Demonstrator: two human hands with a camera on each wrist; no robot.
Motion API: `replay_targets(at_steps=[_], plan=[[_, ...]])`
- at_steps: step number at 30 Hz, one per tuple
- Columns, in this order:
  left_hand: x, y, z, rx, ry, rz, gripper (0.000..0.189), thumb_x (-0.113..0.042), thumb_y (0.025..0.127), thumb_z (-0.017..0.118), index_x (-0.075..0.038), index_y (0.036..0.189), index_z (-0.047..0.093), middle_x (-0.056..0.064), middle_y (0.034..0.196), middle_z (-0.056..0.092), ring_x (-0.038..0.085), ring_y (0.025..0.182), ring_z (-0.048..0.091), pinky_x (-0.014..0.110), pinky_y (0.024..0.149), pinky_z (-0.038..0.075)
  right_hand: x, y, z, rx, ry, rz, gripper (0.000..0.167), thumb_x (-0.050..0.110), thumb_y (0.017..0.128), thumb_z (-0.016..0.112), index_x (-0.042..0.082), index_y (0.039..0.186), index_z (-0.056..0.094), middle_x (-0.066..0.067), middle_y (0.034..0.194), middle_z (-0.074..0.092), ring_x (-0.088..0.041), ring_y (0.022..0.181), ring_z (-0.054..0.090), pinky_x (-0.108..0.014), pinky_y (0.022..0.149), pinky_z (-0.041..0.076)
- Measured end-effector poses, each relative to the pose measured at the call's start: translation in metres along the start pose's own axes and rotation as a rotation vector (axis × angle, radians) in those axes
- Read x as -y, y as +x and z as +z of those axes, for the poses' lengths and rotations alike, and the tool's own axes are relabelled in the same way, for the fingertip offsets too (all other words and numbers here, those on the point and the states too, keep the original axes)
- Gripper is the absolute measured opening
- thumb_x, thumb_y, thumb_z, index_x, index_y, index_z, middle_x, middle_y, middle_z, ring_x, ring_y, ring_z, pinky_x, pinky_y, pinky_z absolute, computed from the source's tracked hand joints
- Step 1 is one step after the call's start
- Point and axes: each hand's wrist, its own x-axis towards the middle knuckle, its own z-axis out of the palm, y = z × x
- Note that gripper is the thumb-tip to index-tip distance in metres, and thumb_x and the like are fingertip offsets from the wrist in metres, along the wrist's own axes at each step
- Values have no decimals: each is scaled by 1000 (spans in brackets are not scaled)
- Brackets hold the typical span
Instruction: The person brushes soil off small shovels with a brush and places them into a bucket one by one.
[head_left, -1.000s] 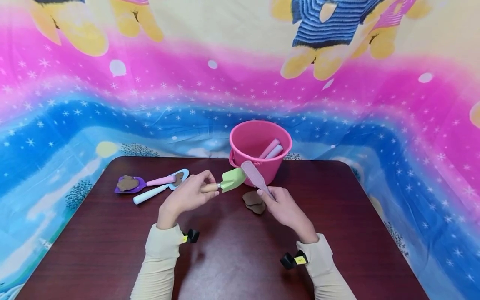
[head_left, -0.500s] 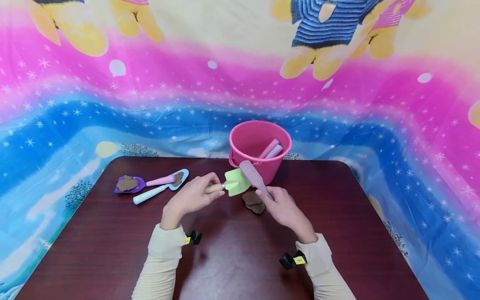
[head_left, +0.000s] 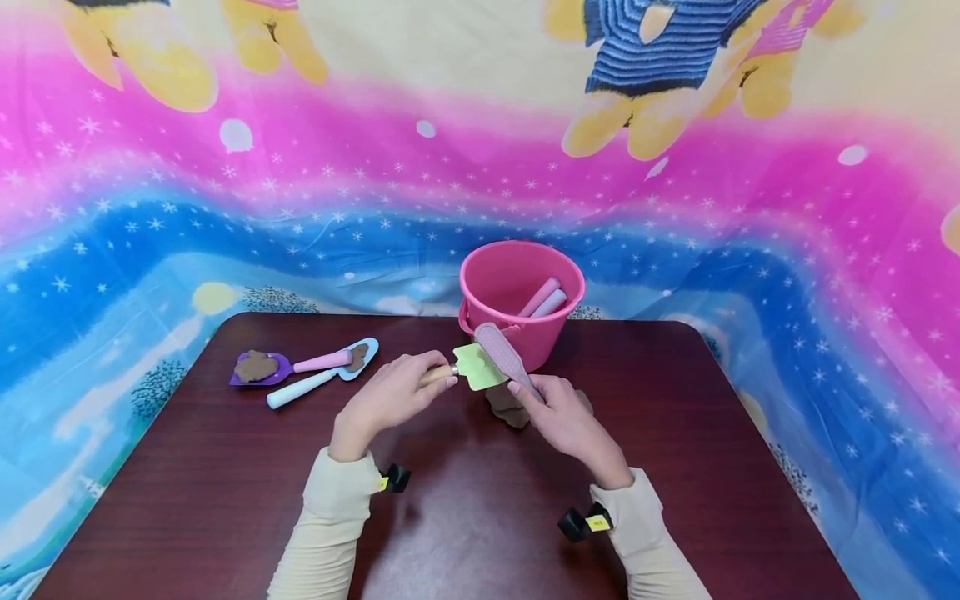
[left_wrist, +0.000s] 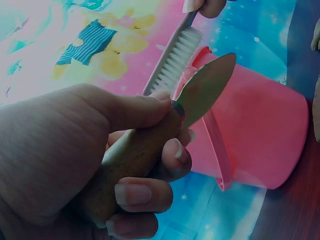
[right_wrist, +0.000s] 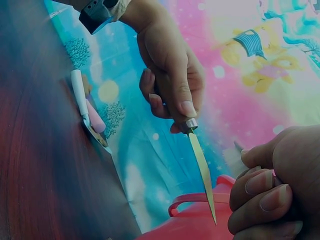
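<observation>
A small green trowel (head_left: 477, 370) with a wooden handle is in my left hand (head_left: 392, 397), which wraps its fingers round the handle with the thumb near the metal collar. My right hand (head_left: 566, 423) grips a mauve brush (head_left: 501, 350). In the left wrist view, the white bristles (left_wrist: 177, 57) face the trowel side. From the head, the brush crosses over the right part of the green blade. Below both tools lie brown clay-like pieces (head_left: 507, 408) on the table, partly hidden by the right hand. Another brown bit (head_left: 584, 402) shows beyond the right hand's knuckles.
A pink bucket (head_left: 542, 340) stands just behind the tools, with two handles (head_left: 542, 298) sticking up inside. At left lie a purple shovel (head_left: 282, 367) bearing a brown lump (head_left: 255, 367) and a light-blue shovel (head_left: 307, 387). A printed cloth (head_left: 360, 200) hangs behind the table.
My left hand has moved right with the trowel, whose blade has turned and now passes under the brush. The brush has shifted slightly left. A brown bit has appeared beside the right hand.
</observation>
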Motion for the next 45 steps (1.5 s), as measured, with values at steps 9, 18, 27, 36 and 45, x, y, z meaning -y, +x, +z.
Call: replay_targets(at_steps=[9,18,27,36,45], plan=[[-6,3,3,-27,39,15,21,-34,99,66,-15,108,68,-7,84,64,12,76,60,36,75,52,3,1,4,70,117,-75,21,29,104,59,12,94,65,0,60,46,-13,50,40,-26,47,35],[-8,5,5,-60,59,33,18,-33,99,66,-15,103,68,-9,77,61,10,71,58,34,71,51,4,2,12,105,142,-126,22,32,105,57,15,97,68,2,61,46,-10,51,41,-26,50,37],[-7,6,4,-79,43,76,19,-33,98,67,-21,84,64,-10,61,49,7,57,50,29,60,45,5,3,17,151,148,-128,20,27,105,57,16,89,64,0,63,46,-11,51,41,-25,49,37],[-4,1,-5,-88,-32,94,20,-29,97,69,-21,79,67,-11,53,40,5,51,43,28,56,41,3,3,17,148,159,-102,19,29,106,56,16,96,66,-1,62,47,-11,50,40,-26,49,37],[1,-2,-10,-96,-103,133,29,-24,96,69,-21,70,58,-12,53,29,2,49,32,25,54,35,2,4,17,154,166,-100,27,35,105,56,15,89,63,0,61,45,-11,49,37,-26,48,35]])
